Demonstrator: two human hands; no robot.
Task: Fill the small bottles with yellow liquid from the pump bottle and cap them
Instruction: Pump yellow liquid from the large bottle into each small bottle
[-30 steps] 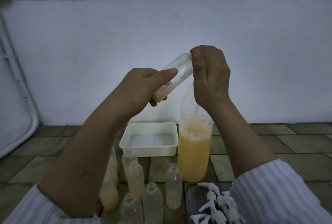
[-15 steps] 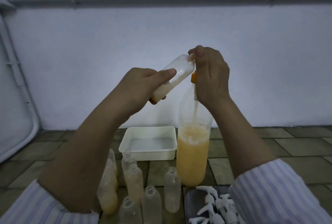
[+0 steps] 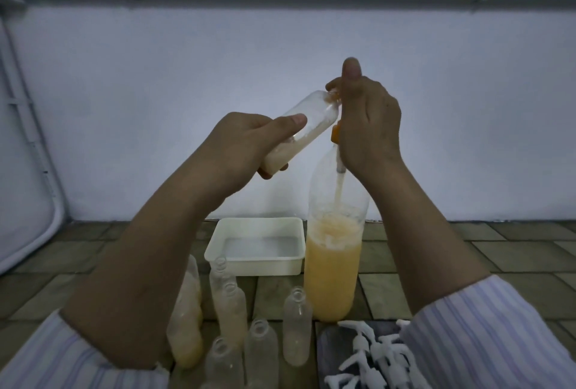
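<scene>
— Bottle first: where is it, and which way does it point?

— My left hand [image 3: 246, 142] grips the small bottle [image 3: 304, 131] up in the air, thumb laid along its side. Its long axis is tilted, mouth up and to the right, base down and to the left. Pale yellow liquid sits in the low end. The mouth meets the orange pump head [image 3: 335, 133] of the pump bottle [image 3: 333, 264].

— And your other hand?

— My right hand [image 3: 367, 126] is curled round the pump head, thumb sticking straight up. The pump bottle stands upright on the tiled floor [image 3: 467, 251], about half full of yellow liquid.

— What is around it?

— Just left of it, a white tub [image 3: 215, 251]. Nearer me stand more small open bottles [image 3: 297, 326], upright. Near right, white spray caps [image 3: 371, 360] lie on a dark tray [image 3: 333, 345].
</scene>
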